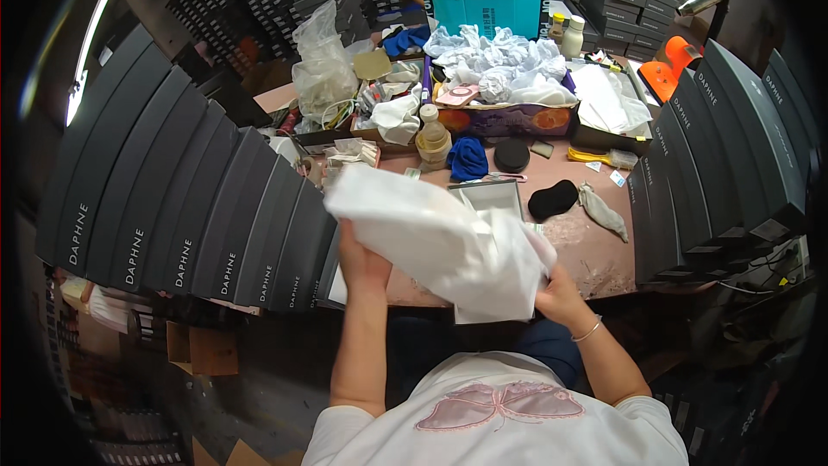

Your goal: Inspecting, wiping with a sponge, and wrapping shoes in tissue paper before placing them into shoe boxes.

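Between my two hands a long bundle wrapped in white tissue paper (pixel 423 229) is held up over the table, tilted with its left end higher. My left hand (pixel 362 259) grips its left end from below, fingers mostly hidden behind the paper. Closed on the lower right end is my right hand (pixel 562 295), the paper bunched there. What lies inside the wrapping is hidden. Beneath the bundle, partly covered by it, an open grey shoebox (pixel 498 198) shows white paper inside.
Stacked dark shoeboxes (pixel 164 198) wall the left side, and more dark shoeboxes (pixel 720 147) the right. Behind stand a carton of crumpled white paper (pixel 504 65), a bottle (pixel 433 140), a blue cloth (pixel 467 160), a round black tin (pixel 511 155), a yellow-handled brush (pixel 604 157) and a black pad (pixel 553 199).
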### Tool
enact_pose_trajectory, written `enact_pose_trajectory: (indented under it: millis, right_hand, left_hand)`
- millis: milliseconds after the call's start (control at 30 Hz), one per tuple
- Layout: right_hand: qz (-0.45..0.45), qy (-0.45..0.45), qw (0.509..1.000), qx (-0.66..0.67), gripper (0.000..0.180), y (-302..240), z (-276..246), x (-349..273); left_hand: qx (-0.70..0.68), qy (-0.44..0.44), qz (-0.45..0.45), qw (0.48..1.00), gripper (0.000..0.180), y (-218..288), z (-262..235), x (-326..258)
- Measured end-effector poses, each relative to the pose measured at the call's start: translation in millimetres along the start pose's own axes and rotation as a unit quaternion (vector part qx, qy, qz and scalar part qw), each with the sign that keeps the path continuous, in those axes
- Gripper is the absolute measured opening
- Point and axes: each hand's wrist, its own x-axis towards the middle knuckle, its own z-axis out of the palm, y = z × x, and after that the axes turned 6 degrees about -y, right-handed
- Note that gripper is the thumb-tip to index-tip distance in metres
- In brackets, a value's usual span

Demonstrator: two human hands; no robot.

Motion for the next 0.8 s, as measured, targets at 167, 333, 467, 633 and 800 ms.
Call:
enact_pose_trajectory:
  millis: [167,333,467,633,800]
  right_hand:
    - [0.029,0.081,0.972,-0.219,0.077,13.2,-45.9,-3.9]
    - [0.001,0.073,0.964,-0.255,0.071,-2.4,-59.5,-11.2]
    - [-0.032,-0.124,0.946,-0.298,0.058,-32.2,-72.7,-1.5]
    - [-0.021,-0.353,0.898,-0.263,0.045,-66.7,-37.7,46.2]
    - [-0.187,-0.175,0.863,-0.435,0.035,-44.2,-0.6,38.2]
  left_hand:
    - [0.160,-0.064,0.403,0.899,0.044,69.0,53.4,4.4]
    - [0.825,-0.252,0.240,0.445,0.052,27.4,-53.0,61.5]
    - [0.721,-0.275,0.231,0.592,0.057,-12.1,-49.6,29.4]
    - [0.304,-0.415,-0.508,0.691,0.066,-64.4,-18.8,-50.4]
    - [-0.023,-0.273,-0.518,0.811,0.063,-92.9,-60.3,-109.7]
